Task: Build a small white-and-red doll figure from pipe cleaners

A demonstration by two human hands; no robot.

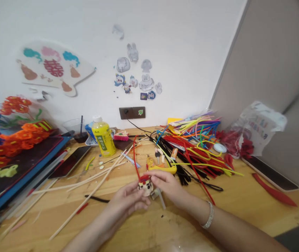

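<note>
A small cream craft head (145, 190) with dark eyes and a red top sits in my left hand (130, 200), between its thumb and fingers. From its red top a red pipe cleaner (136, 157) sticks up and bends slightly. My right hand (169, 183) curls over the top right of the head, its fingertips closed at the red pipe cleaner's lower end; the exact grip is partly hidden. Just beyond the fingers lies a yellow-handled tool (165, 169), perhaps a glue gun. A translucent stick (161, 199) shows below my right hand.
Piled at right are many-coloured pipe cleaners (194, 129), beside a plastic bag (254, 129). Left are a yellow bottle (103, 136), a phone (69, 162), loose cream strips (97, 189) and orange pipe-cleaner flowers (13, 143). A black cord (136, 125) runs from the wall socket (132, 112).
</note>
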